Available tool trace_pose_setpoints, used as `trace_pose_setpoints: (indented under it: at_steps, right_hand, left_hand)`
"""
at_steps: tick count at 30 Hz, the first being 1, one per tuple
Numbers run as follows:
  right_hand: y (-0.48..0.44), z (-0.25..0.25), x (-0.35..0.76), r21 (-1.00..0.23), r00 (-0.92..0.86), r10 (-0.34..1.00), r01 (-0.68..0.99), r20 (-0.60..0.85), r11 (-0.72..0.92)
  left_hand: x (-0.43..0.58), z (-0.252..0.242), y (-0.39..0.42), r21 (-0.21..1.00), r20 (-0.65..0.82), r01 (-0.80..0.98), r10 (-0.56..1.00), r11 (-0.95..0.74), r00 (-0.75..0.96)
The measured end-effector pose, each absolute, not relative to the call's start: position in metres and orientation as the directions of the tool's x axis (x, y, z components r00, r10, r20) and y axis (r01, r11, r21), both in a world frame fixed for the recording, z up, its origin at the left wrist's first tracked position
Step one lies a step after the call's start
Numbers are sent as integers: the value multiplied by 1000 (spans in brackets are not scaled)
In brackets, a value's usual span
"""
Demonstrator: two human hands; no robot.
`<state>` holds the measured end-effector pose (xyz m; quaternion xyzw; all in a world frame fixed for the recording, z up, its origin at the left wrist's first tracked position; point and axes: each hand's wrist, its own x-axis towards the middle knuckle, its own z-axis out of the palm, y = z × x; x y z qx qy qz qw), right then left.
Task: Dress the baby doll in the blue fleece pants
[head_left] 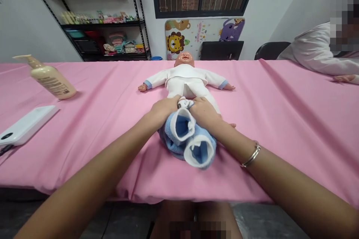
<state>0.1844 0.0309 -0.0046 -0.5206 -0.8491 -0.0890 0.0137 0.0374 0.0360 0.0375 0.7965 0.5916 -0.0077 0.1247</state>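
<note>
A baby doll (186, 76) in white clothes lies on its back on the pink tablecloth (280, 119), head pointing away from me. My left hand (162, 110) and my right hand (204, 114) are both closed on the waistband of a pair of light blue baby trousers (186, 140) with white cuffs. The trousers are bunched up around the doll's legs, which they hide. The cuffs open toward me. A metal bangle (251, 155) sits on my right wrist.
A beige pump lotion bottle (49, 78) stands at the left, with a white power bank (26, 125) nearer me. Another person's white sleeve and hand (343, 78) rest on the table's far right. Black shelves, chairs and a cartoon play mat stand behind.
</note>
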Motion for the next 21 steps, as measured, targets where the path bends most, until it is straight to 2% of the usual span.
trace_pose_setpoints:
  at_steps: [3,6,9,11,14,16,18,21]
  right_hand:
    - [42,-7,180,63,-371,917,929,148,365]
    - [43,-10,179,16,-341,923,939,179,343]
    - [38,-12,183,-59,-348,909,927,228,370]
    - [34,-12,187,-151,-312,917,923,248,354]
    - [29,-13,188,-390,-194,938,870,288,300]
    - [28,-13,187,-613,-107,943,736,315,288]
    - [28,-14,186,-809,-36,951,516,308,281]
    - [30,-16,186,-965,8,983,193,182,177]
  left_hand:
    - [25,13,56,376,26,877,950,-298,312]
    - [15,-9,65,512,149,829,974,-224,171]
    - [11,-15,67,565,101,815,991,-130,89]
    - [11,-13,68,642,71,760,995,-103,74]
    - [13,-9,68,812,96,571,993,-122,75]
    - [15,-6,67,895,94,432,993,-113,65]
    - [17,-4,64,960,41,273,997,-59,71]
    - [20,2,57,996,-87,-2,979,89,183]
